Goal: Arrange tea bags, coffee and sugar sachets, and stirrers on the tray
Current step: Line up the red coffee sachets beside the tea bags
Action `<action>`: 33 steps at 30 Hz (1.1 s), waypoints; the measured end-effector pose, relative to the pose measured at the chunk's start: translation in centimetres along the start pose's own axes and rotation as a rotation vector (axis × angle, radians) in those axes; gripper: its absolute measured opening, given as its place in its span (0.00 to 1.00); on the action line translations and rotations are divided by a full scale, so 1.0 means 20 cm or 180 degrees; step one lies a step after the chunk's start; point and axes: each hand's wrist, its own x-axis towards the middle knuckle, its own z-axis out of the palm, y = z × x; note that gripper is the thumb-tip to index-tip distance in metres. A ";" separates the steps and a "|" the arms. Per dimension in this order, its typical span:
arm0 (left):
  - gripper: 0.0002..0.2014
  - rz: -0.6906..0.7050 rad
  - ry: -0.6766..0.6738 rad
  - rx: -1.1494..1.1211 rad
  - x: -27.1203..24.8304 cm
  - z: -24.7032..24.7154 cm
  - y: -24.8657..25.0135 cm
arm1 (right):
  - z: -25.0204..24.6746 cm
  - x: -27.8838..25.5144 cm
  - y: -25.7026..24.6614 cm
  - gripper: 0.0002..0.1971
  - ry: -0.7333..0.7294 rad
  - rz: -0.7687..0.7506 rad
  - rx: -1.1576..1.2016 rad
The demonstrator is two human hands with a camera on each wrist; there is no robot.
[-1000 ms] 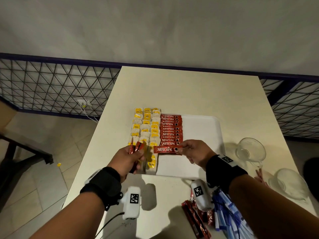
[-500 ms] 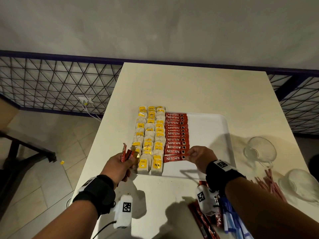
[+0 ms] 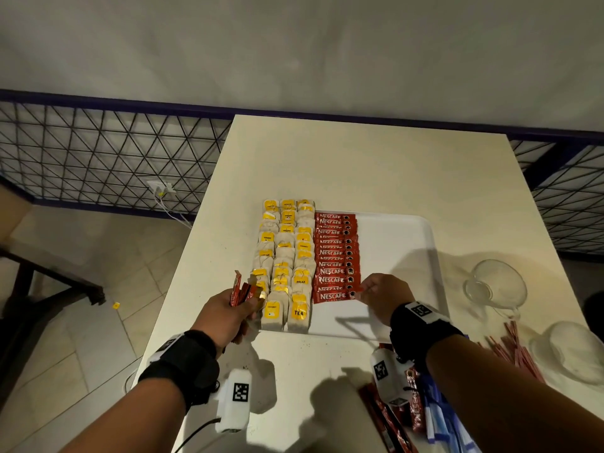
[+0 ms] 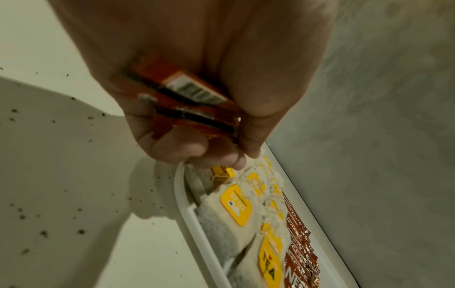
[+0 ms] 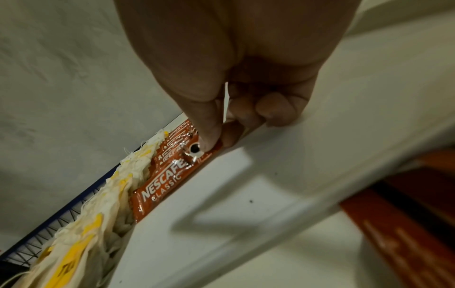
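Note:
A white tray (image 3: 402, 250) on the table carries three columns of yellow-tagged tea bags (image 3: 284, 256) and one column of red Nescafe coffee sachets (image 3: 335, 256). My right hand (image 3: 380, 294) pinches the right end of the nearest sachet (image 3: 333, 296) (image 5: 162, 187), which lies flat at the front of that column. At the tray's left front corner, my left hand (image 3: 228, 313) grips a bunch of red coffee sachets (image 3: 243, 291) (image 4: 187, 105) above the nearest tea bags (image 4: 236, 204).
More red sachets (image 3: 389, 416) and blue-and-white sachets (image 3: 444, 423) lie at the table's front edge under my right wrist. Red stirrers (image 3: 513, 348) and two glass cups (image 3: 496, 286) sit to the right. A railing borders the table's left and right sides.
My right hand lowered the sachet it held onto the tray at the front of the coffee column. The left hand drew slightly back and left with its bunch.

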 end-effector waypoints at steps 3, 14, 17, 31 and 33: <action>0.10 0.0009 -0.0008 -0.0003 0.00 0.01 0.00 | 0.01 -0.01 -0.01 0.07 0.0019 -0.0041 -0.0036; 0.09 -0.0057 -0.0045 -0.0074 -0.01 0.01 0.00 | 0.03 -0.03 -0.04 0.08 0.0170 -0.0188 -0.0038; 0.10 -0.0064 -0.0041 -0.0073 -0.01 0.01 0.00 | 0.04 -0.04 -0.04 0.08 0.0168 -0.0171 -0.0046; 0.09 -0.0086 -0.0056 -0.0151 0.02 0.02 -0.03 | 0.05 -0.02 -0.02 0.12 0.0063 0.0015 0.0331; 0.09 -0.0094 -0.0058 -0.0146 0.02 0.02 -0.03 | 0.05 -0.03 -0.02 0.12 0.0071 0.0000 0.0315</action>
